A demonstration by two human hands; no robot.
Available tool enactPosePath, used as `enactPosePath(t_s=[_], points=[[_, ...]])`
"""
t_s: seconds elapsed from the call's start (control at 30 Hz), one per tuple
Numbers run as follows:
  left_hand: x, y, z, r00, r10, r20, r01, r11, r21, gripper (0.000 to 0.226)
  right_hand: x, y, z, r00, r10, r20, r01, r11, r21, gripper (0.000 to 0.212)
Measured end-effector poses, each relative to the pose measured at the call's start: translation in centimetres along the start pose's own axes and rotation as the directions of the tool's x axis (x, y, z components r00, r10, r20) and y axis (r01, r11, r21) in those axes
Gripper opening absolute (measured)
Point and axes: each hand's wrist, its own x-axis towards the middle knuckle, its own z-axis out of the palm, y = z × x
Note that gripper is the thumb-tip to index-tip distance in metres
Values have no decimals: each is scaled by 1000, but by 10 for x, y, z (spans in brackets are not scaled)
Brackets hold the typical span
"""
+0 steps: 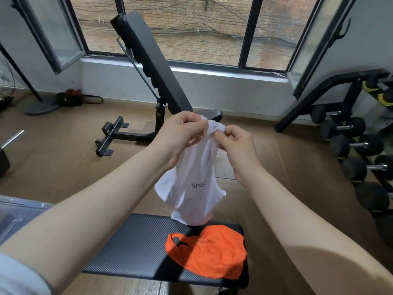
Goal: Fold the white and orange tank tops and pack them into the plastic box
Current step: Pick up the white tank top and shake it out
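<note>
A white tank top point(194, 184) with a small grey logo hangs in the air in front of me, its lower end touching the black flat bench point(136, 248). My left hand point(180, 133) pinches the top's bunched upper edge. My right hand point(236, 143) pinches the same edge just to the right of the left hand. An orange tank top point(209, 252) lies crumpled on the bench's right end, below the white one. A clear plastic box point(14, 216) shows at the left edge, partly hidden by my left arm.
An inclined black weight bench point(148, 67) stands ahead on the brown floor under the window. A dumbbell rack point(359, 145) lines the right side. A barbell end point(12, 139) juts in at the far left, and a stand base point(40, 107) sits by the wall.
</note>
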Motion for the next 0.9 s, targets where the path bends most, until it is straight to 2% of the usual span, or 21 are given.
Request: enactPosePath(t_s=[0.07, 0.1, 0.2, 0.33, 0.43, 0.5, 0.53, 0.57, 0.63, 0.67, 0.7, 0.77, 0.83, 0.87, 0.9], points=[[-4, -4, -8, 999, 35, -15, -34, 996, 86, 9, -1, -1, 2, 998, 38, 40, -41, 996, 84, 11], [-7, -6, -12, 999, 27, -17, -26, 996, 86, 7, -3, -2, 4, 997, 51, 64, -59, 991, 124, 12], [-14, -18, -27, 999, 20, -26, -17, 993, 119, 19, -8, -2, 12, 990, 91, 106, -113, 966, 232, 15], [-24, -39, -37, 998, 25, -65, -22, 999, 47, 24, -13, -1, 23, 988, 130, 77, -146, 953, 267, 18], [-32, -62, -40, 998, 41, 42, -47, 987, 156, 16, -15, -4, 29, 987, 131, 94, -158, 902, 402, 28], [-36, -86, -48, 979, 75, 187, -140, 920, 365, 6, -15, -7, 33, 988, 86, 131, -138, 876, 462, 30], [-37, -99, -54, 961, 54, 272, -192, 838, 510, 7, -16, -7, 35, 988, 74, 136, -128, 883, 451, 30], [-37, -114, -58, 938, 3, 348, -251, 699, 670, 16, -17, -7, 37, 989, 72, 129, -121, 895, 429, 30], [-34, -138, -68, 897, -173, 408, -357, 264, 896, 31, -20, -5, 39, 991, 103, 86, -129, 899, 418, 28], [-32, -146, -72, 889, -240, 390, -384, 70, 920, 35, -21, -3, 39, 990, 128, 58, -140, 886, 442, 27], [-30, -152, -75, 890, -285, 357, -389, -65, 919, 37, -21, -3, 38, 988, 151, 30, -147, 868, 474, 26], [-25, -159, -84, 906, -331, 262, -341, -210, 916, 37, -19, -7, 33, 984, 172, -34, -126, 827, 547, 25], [-22, -166, -99, 901, -396, 174, -308, -304, 902, 37, -15, -12, 27, 985, 154, -82, -71, 781, 620, 24], [-23, -169, -107, 891, -430, 148, -307, -329, 893, 38, -15, -14, 24, 985, 146, -96, -50, 763, 645, 24], [-24, -173, -113, 883, -450, 134, -296, -312, 903, 40, -16, -14, 23, 984, 143, -102, -40, 749, 661, 24]])
